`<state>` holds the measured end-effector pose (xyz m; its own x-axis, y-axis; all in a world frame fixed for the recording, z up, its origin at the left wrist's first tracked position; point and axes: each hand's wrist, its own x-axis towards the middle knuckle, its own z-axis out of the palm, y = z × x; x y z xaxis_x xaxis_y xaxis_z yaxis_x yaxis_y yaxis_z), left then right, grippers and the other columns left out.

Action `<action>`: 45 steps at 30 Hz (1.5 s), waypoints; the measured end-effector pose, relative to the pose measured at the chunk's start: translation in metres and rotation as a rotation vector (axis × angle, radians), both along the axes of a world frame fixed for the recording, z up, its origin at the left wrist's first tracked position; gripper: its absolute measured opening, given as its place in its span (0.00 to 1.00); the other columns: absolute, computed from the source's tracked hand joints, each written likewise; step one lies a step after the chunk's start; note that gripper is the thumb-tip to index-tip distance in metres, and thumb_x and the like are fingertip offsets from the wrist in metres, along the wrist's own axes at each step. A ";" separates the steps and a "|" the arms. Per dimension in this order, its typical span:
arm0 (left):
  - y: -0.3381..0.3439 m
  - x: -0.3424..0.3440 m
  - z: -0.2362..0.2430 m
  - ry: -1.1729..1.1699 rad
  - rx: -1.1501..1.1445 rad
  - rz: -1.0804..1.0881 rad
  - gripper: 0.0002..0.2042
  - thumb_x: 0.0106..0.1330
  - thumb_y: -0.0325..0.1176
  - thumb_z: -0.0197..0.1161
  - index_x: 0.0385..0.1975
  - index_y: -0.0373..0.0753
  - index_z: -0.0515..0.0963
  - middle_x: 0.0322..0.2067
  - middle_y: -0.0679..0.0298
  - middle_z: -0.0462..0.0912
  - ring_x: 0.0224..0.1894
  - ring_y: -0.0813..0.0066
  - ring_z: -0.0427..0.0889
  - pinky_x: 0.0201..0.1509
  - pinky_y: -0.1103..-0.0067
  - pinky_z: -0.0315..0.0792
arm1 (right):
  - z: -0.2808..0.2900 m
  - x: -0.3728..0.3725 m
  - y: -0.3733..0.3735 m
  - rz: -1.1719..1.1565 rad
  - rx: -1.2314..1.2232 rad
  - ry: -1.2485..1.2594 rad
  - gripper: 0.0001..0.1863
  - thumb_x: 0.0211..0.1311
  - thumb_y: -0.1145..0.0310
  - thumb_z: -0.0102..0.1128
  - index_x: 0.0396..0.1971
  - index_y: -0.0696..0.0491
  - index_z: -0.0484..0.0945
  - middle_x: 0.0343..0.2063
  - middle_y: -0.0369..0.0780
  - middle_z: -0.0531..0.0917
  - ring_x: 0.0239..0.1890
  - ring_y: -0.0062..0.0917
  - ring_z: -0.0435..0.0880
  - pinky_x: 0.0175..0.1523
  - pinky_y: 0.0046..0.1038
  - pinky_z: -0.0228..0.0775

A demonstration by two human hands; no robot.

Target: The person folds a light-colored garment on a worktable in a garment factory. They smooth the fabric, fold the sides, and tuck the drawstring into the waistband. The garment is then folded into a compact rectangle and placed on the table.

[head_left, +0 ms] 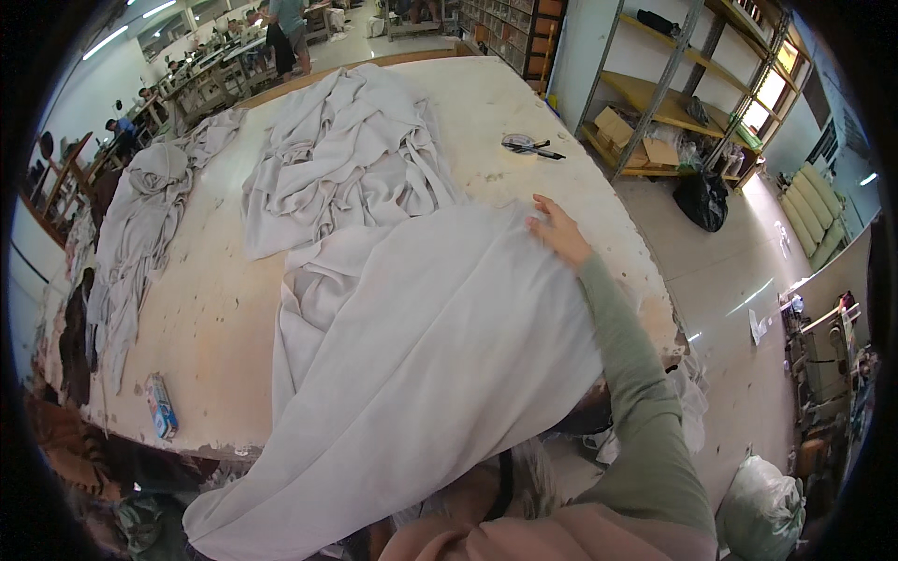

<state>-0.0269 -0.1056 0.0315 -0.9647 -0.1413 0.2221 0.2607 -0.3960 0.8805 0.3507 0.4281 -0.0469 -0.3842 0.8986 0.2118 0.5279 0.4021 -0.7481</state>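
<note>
A large light grey cloth (pixel 421 309) stretches from the middle of the table toward me and drapes over the front edge. My right hand (pixel 563 238) is at its far right corner, the arm in a green sleeve reaching along its right side. The thumb and fingers of that hand are apart, touching or just beside the cloth's edge; no firm grip shows. My left hand is not in view; the cloth covers the lower left area. Behind the spread cloth lies a crumpled heap of the same grey fabric (pixel 351 150).
More grey fabric (pixel 150 206) hangs over the table's left edge. A small blue and white packet (pixel 161 407) lies near the front left. Dark pens (pixel 543 150) and a round clear item rest at the back right. Shelving (pixel 655 103), a black bag (pixel 702 201) and a white sack (pixel 762 505) stand right.
</note>
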 end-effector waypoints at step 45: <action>-0.011 0.017 -0.017 -0.226 -0.012 0.169 0.26 0.70 0.54 0.40 0.63 0.48 0.59 0.65 0.58 0.57 0.65 0.60 0.60 0.68 0.61 0.59 | 0.072 0.057 -0.088 0.083 -0.051 -0.085 0.14 0.50 0.65 0.65 0.34 0.57 0.78 0.27 0.39 0.80 0.32 0.20 0.76 0.41 0.23 0.68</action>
